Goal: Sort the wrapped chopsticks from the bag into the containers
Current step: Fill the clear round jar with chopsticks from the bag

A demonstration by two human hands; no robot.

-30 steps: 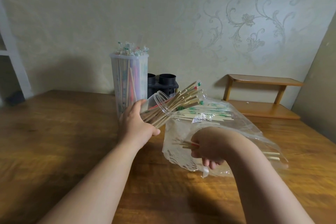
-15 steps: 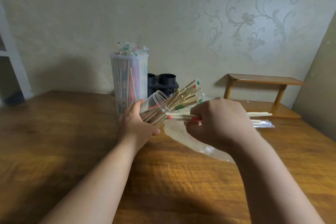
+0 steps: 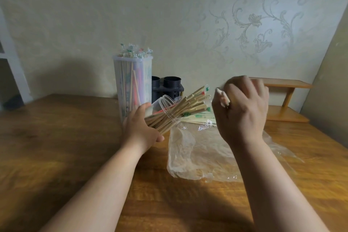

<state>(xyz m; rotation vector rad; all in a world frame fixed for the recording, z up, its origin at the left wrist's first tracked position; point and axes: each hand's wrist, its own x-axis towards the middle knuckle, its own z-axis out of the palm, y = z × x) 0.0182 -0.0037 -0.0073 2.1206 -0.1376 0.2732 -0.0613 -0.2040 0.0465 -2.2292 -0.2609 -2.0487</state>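
Chopsticks (image 3: 223,98) pinched in right hand (image 3: 243,115), beside tilted container (image 3: 164,103).

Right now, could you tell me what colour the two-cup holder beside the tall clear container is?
The two-cup holder is black, seen best in the head view.

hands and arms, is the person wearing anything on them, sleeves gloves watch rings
Nothing worn shows. The left hand and right hand are ungloved, both forearms uncovered to the frame edge with no sleeve, no watch or bracelet at either wrist. No rings visible, though the right hand is blurred.
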